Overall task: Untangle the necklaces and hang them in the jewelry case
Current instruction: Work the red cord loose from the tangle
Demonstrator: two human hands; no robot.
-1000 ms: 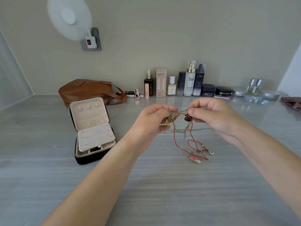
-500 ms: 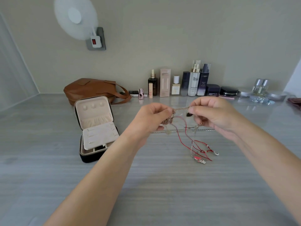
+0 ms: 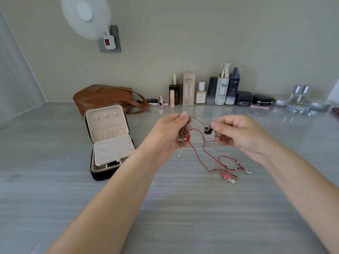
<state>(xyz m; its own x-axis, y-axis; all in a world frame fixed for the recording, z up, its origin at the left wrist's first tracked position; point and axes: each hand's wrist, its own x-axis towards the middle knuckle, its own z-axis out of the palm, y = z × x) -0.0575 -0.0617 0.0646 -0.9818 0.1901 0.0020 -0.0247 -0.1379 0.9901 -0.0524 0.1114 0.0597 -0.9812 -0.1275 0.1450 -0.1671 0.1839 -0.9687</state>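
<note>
Holding: you have the tangled bundle of thin metal chains and red cord (image 3: 189, 132) lifted in the air between both hands, just right of the open black zip jewelry case with a cream lining (image 3: 108, 138).
Head view, left hand (image 3: 169, 133): fingers pinched together on the bunched gold-coloured chains, with the knot of the tangle against your fingertips.
Head view, right hand (image 3: 236, 132): thumb and forefinger pressed together on a fine chain that runs across to the left hand; a small black swan-shaped pendant (image 3: 207, 130) hangs from it just beside your thumb.
Hanging part: the thin red cord (image 3: 200, 158) and a silver chain (image 3: 214, 158) trail down from the bundle, ending in a pink charm (image 3: 226, 176) and a small white bead (image 3: 248, 170) that seem to rest on the grey wood-grain counter (image 3: 165, 217), well right of the case.
Case: lid upright, its three cream hooks bare, so nothing is hung yet.
Handling: these strands look very light, limp and slippery, and thin enough to kink or snap. Take hold close to the knot, not at the pendants, and tease loops loose rather than pulling the ends.
Behind the case: a brown leather bag (image 3: 102, 97); right of it, a row of cosmetic bottles (image 3: 222, 87).
</note>
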